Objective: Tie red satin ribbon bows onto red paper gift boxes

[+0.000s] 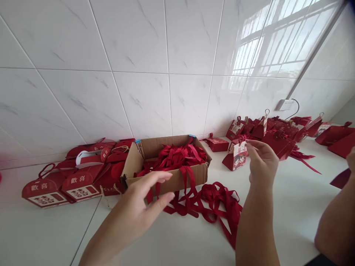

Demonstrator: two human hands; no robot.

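Observation:
My left hand [144,207] hovers open with its fingers spread, just in front of a cardboard box [169,179] full of red ribbons [177,157]. It holds nothing. My right hand [262,162] reaches further back and right. Its thumb and forefinger pinch the top of a small red gift box [237,155] that stands on the white counter [291,199]. More red ribbons [219,203] spill loose on the counter between my two forearms.
Flat and folded red gift boxes [80,181] lie left of the cardboard box. Several assembled red boxes [280,133] are piled at the back right against the white tiled wall [144,74]. Another person's arm [335,221] comes in at the right edge.

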